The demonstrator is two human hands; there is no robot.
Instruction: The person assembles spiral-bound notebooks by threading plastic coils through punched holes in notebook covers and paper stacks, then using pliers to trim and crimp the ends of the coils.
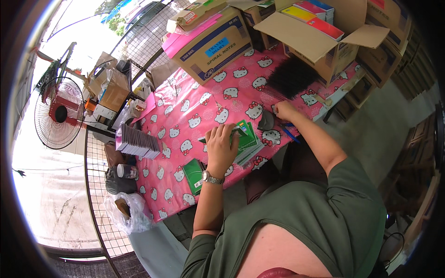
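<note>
At the left I see a row of notebooks (137,141) on the pink-covered table (168,172). Next, one green notebook (192,177) lies near the front edge. The person's left hand (221,143) bends its fingers over the side of a green notebook pile (250,141); whether it grips one, I cannot tell. The right hand (283,110) is curled, its content hidden, just beside a black bristly heap (292,78).

Lays the left hand (221,141) over green notebooks (250,138) by the near edge of a pink-covered table (171,198), curls the right hand (286,111) near a black bristly pile (292,78), with another green notebook (192,175) at that edge, stacked notebooks (137,142) along the left edge, cartons (213,46) toward the far edge.
</note>
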